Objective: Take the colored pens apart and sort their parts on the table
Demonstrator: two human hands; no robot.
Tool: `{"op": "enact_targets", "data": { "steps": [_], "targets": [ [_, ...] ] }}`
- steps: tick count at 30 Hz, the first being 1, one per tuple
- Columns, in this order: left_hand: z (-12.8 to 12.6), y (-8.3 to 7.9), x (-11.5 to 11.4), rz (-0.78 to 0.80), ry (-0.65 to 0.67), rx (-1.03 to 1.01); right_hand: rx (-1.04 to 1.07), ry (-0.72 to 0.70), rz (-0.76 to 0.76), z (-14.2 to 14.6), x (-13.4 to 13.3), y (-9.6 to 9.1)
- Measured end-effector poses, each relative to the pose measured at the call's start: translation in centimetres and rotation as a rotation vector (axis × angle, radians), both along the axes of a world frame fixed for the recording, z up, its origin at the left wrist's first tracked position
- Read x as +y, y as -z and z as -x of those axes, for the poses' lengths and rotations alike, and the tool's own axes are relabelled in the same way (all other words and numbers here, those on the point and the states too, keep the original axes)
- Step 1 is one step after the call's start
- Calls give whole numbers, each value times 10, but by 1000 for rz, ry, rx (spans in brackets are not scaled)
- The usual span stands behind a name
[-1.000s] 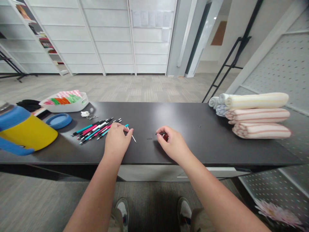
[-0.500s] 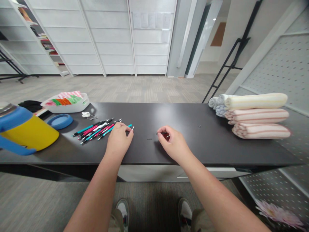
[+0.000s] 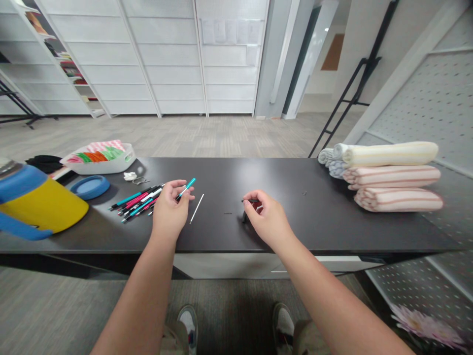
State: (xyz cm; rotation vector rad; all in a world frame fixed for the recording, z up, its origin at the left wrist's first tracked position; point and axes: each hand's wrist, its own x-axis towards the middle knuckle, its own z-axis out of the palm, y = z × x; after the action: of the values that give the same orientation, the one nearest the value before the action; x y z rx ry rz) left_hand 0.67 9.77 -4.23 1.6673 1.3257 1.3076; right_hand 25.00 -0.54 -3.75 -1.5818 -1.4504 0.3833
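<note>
My left hand (image 3: 172, 202) is closed around a teal pen (image 3: 189, 184), whose upper end sticks out past the fingers. Beside that hand a thin white stick (image 3: 197, 208), like a pen refill, lies on the table. My right hand (image 3: 264, 212) pinches a small, thin black piece (image 3: 250, 200) between thumb and fingertips; its exact kind is too small to tell. Between the hands lies a tiny dark coil (image 3: 228, 213), like a spring. A pile of teal, pink, black and white pens (image 3: 136, 202) rests left of my left hand, partly hidden by it.
On the dark table (image 3: 221, 172) at left are a yellow and blue bottle (image 3: 48, 197), a blue lid (image 3: 89, 187) and a white basket (image 3: 99, 166) of coloured packets. Rolled striped towels (image 3: 397, 176) are stacked at right. Another tiny piece (image 3: 305, 193) lies nearer them.
The white stick has left my left hand and now lies on the table. My left hand has shifted left and taken hold of a teal pen. My right hand has barely moved.
</note>
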Motion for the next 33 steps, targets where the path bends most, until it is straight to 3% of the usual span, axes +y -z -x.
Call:
{"op": "enact_targets", "data": {
  "steps": [3,8,15,18,22,24,29,33],
  "targets": [
    [-1,2,0,15,33,-21,12,31,9,-2,1,0],
    [-3,-6,-4,-50,-37,146,-33,91,7,-11,-4,-1],
    [-6,-13,-13,-104,-106,298,-227,-44,-57,-15,-13,-5],
    [-15,-19,-24,-133,-5,360,-274,-63,-60,-16,-11,0],
    [-30,-27,-40,-53,307,559,-339,-92,-39,-16,-7,5],
    [-38,-28,-45,-27,369,671,-361,-94,-24,-14,-8,4],
    [-51,-26,-53,-59,295,857,-388,-154,2,-7,-12,0],
    [-57,-23,-55,-14,157,896,-433,-191,34,-6,-11,0]
  ]
}}
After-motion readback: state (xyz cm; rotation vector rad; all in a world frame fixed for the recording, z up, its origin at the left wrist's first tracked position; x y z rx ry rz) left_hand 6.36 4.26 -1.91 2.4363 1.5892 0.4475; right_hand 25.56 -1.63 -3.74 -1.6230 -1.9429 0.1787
